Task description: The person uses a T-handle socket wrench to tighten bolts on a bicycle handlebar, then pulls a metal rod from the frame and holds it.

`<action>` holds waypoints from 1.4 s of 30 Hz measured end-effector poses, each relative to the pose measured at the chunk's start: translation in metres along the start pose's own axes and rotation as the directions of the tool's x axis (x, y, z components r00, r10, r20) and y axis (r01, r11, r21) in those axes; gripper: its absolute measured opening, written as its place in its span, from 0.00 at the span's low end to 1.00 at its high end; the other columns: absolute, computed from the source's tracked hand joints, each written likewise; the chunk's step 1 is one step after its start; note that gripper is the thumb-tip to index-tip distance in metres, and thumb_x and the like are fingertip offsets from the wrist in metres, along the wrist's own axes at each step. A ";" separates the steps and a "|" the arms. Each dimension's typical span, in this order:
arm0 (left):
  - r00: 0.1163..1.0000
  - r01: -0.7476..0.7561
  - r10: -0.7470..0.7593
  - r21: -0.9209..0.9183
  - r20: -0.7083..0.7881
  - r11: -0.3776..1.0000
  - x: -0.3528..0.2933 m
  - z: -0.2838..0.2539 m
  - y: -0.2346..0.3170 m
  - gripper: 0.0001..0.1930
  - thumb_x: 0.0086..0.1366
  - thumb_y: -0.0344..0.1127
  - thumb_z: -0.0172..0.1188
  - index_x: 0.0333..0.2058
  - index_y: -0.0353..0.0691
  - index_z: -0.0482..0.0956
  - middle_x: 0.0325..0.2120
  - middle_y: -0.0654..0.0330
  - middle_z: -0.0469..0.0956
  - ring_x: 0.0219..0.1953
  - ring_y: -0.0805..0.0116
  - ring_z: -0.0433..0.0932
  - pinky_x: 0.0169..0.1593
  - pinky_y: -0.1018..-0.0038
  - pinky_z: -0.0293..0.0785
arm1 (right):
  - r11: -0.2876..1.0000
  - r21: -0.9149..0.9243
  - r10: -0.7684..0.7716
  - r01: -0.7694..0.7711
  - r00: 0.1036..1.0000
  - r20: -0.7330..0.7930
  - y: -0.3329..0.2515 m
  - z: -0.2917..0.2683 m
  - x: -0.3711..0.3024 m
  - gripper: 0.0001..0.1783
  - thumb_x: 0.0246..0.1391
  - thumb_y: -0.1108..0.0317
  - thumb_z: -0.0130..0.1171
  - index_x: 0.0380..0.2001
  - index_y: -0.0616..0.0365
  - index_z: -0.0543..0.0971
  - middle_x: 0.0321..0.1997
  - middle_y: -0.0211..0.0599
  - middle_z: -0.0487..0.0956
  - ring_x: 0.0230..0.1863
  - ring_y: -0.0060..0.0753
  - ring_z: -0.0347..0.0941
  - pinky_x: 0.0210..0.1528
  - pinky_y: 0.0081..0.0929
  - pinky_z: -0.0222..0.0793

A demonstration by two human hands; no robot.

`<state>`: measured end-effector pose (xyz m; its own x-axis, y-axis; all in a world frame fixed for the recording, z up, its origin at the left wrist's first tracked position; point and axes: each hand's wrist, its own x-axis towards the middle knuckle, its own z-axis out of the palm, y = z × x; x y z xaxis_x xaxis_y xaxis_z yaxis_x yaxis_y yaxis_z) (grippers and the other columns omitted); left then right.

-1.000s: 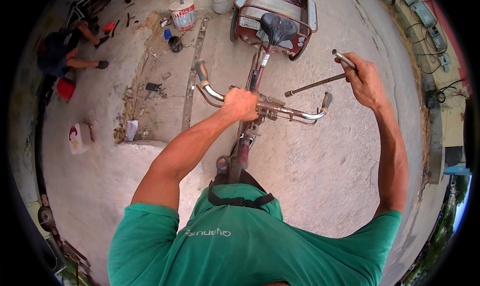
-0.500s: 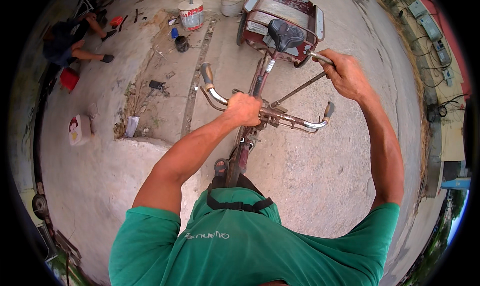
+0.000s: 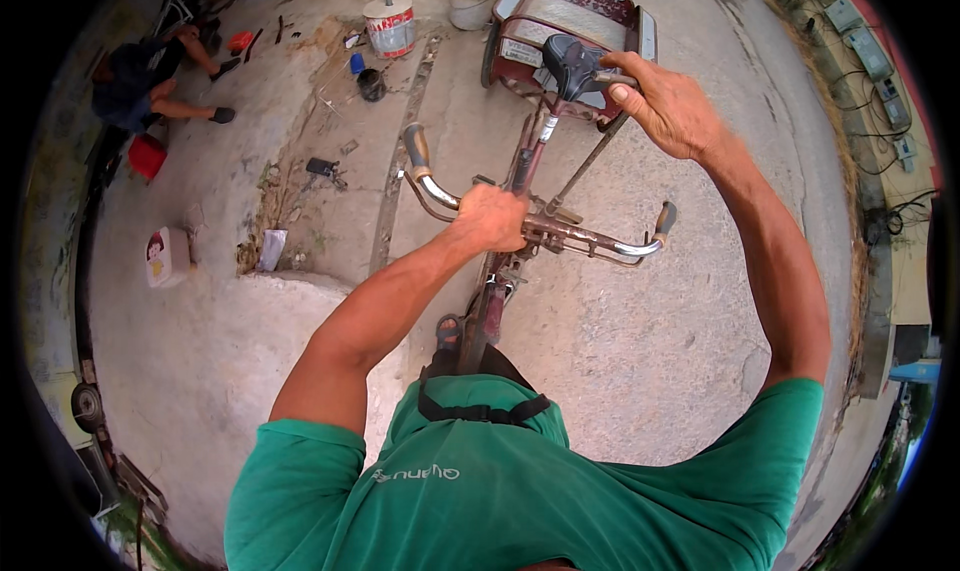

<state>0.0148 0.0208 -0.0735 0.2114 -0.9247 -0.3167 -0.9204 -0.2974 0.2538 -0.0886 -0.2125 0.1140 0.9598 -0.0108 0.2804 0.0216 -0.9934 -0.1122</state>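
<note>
L hand fist-closed round the chrome handlebar at centre, near the stem. R hand at 1 o'clock, fingers wrapped on a thin metal rod slanting down to the bar, just beside the black saddle. Paint bucket at 11.

The bare concrete floor carries everything. On it stand a painted bucket, a pale bucket beside it, a red container, a small white canister and a dark cup. Small tools lie scattered along a dirt-filled crack.
</note>
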 end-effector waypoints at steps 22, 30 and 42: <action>0.999 0.015 -0.016 0.025 0.041 1.000 0.000 -0.005 0.011 0.27 0.55 0.49 0.66 0.49 0.38 0.83 0.38 0.48 0.88 0.42 0.49 0.88 0.47 0.54 0.84 | 0.803 -0.073 0.576 -0.591 0.741 0.344 -0.022 -0.020 0.028 0.41 0.75 0.35 0.34 0.43 0.59 0.86 0.43 0.61 0.85 0.49 0.66 0.82 0.52 0.59 0.76; 1.000 0.021 -0.021 0.035 -0.007 0.999 0.000 0.000 0.009 0.26 0.55 0.49 0.66 0.49 0.39 0.83 0.38 0.49 0.88 0.43 0.50 0.88 0.47 0.55 0.84 | 0.608 0.031 0.625 -0.793 0.503 0.598 -0.025 -0.039 0.043 0.40 0.75 0.38 0.38 0.49 0.64 0.87 0.48 0.55 0.87 0.44 0.45 0.84 0.54 0.43 0.80; 1.000 0.028 -0.028 0.024 0.001 0.999 -0.016 -0.013 0.018 0.22 0.56 0.44 0.64 0.47 0.40 0.85 0.40 0.50 0.89 0.44 0.50 0.89 0.49 0.56 0.84 | -0.111 0.856 0.103 -0.505 0.851 0.516 0.003 -0.001 0.011 0.26 0.73 0.64 0.52 0.68 0.68 0.68 0.23 0.26 0.74 0.28 0.29 0.73 0.47 0.39 0.76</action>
<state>-0.0006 0.0271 -0.0516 0.2365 -0.9159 -0.3243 -0.9219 -0.3169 0.2227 -0.0786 -0.2159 0.1178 0.9629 -0.0528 -0.2645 -0.2478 0.2136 -0.9450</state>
